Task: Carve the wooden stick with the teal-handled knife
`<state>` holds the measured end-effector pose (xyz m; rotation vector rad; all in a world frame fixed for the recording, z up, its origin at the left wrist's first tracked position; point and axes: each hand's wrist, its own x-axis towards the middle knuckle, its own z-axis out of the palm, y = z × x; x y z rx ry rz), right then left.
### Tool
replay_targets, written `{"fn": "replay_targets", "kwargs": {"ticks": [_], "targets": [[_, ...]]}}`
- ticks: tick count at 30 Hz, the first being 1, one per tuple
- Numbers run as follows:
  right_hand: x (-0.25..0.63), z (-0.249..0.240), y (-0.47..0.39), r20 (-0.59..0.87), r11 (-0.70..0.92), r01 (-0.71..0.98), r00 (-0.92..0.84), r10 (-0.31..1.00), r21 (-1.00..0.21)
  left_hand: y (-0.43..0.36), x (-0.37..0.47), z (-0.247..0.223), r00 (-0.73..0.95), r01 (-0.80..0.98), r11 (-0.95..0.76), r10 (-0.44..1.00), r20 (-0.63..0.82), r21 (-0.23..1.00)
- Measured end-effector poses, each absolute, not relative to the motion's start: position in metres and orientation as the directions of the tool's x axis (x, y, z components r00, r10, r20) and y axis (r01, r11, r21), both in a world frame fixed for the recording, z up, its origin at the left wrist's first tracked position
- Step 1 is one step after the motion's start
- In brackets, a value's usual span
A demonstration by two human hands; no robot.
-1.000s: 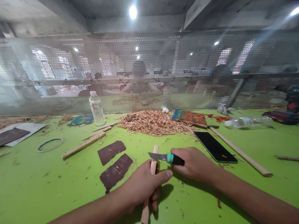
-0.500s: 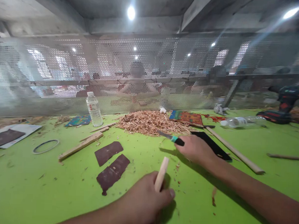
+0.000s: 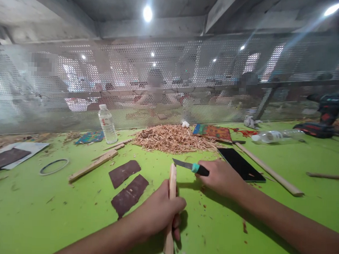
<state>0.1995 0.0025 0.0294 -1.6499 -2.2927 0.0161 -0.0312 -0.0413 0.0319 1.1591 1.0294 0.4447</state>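
My left hand (image 3: pixel 166 206) is closed around a pale wooden stick (image 3: pixel 172 182), its upper end pointing away from me and its lower end showing below my fingers. In my right hand (image 3: pixel 219 175) is a knife (image 3: pixel 200 169) with a black and teal handle. The blade points left, its tip close to the stick's upper end; whether they touch I cannot tell. Two pieces of brown sandpaper (image 3: pixel 130 194) (image 3: pixel 125 173) lie left of my left hand. Just beyond my right hand rests a black phone (image 3: pixel 242 164).
A pile of wood shavings (image 3: pixel 171 138) lies ahead, before a perforated metal screen (image 3: pixel 126 84). A bottle (image 3: pixel 107 125) stands left; another bottle (image 3: pixel 277 136) lies right, near a cordless drill (image 3: pixel 322 114). A dowel (image 3: pixel 270 169), a carved wood strip (image 3: pixel 93 165) and a ring (image 3: pixel 54 166) are around.
My left hand has moved slightly left and up, and the stick now stands more upright with its lower end showing. The knife has come left and nearer, to the stick's tip.
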Motion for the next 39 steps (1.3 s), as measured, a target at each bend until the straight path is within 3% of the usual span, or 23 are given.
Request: {"fn": "replay_targets", "kwargs": {"ticks": [7,16,26,30,33,39], "targets": [[0.188,0.023,-0.008,0.175,0.535,0.827,-0.509,0.843,-0.171,-0.041,-0.029,0.035,0.489,0.23,0.357,0.762,-0.425,0.905],[0.183,0.022,-0.005,0.177,0.49,0.863,-0.466,0.867,-0.127,-0.045,-0.023,0.032,0.399,0.241,0.317,0.829,-0.391,0.917],[0.178,0.028,0.005,0.177,0.338,0.936,-0.318,0.931,-0.098,-0.04,-0.024,0.03,0.387,0.165,0.383,0.823,-0.417,0.909],[0.208,0.035,0.026,0.191,0.111,0.987,-0.087,0.978,-0.119,-0.047,-0.025,0.03,0.436,0.187,0.371,0.798,-0.416,0.909],[0.227,0.039,0.033,0.229,0.028,0.992,0.001,0.973,-0.125,-0.048,-0.025,0.03,0.462,0.198,0.412,0.761,-0.455,0.89],[0.201,0.035,0.014,0.186,0.255,0.952,-0.224,0.957,-0.167,-0.044,-0.026,0.03,0.467,0.179,0.427,0.756,-0.459,0.886]]}}
